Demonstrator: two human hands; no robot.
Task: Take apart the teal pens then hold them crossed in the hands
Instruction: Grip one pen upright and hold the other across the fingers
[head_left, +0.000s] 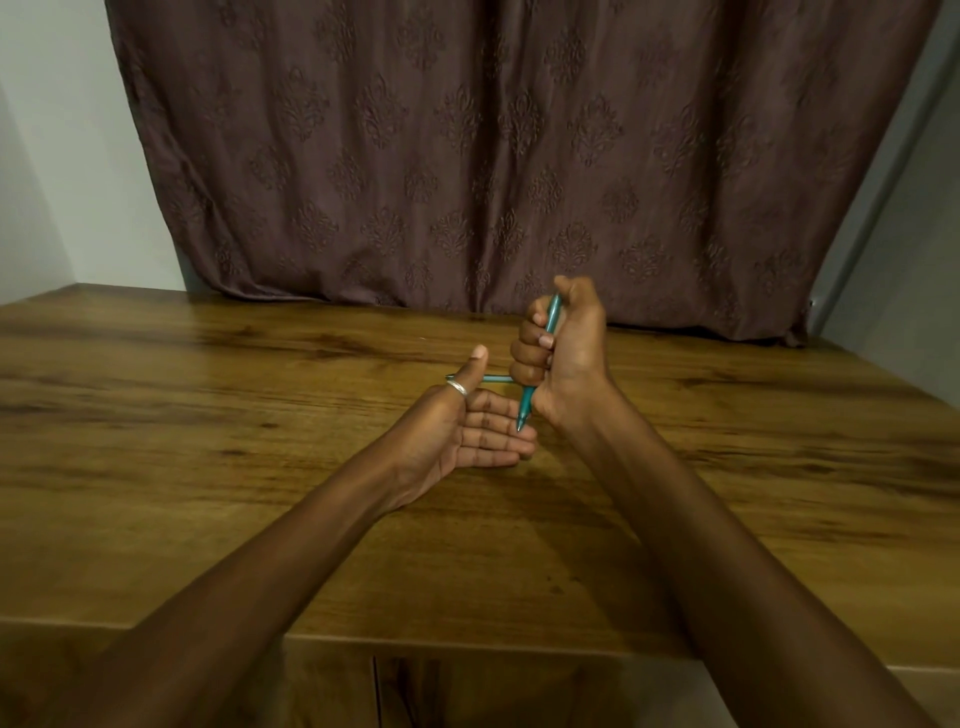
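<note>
Right hand fisted round a slim teal pen — tip down.
Left hand open-fingered, thumb up — second teal pen crosswise behind it, hold unclear.

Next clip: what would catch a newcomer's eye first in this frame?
Above the middle of the wooden table, the right hand is fisted round a teal pen held nearly upright, tip down. Beside it the left hand lies open, palm showing, a silver ring on its raised thumb, with a second teal pen running level behind that thumb. A brown patterned curtain fills the background.
</note>
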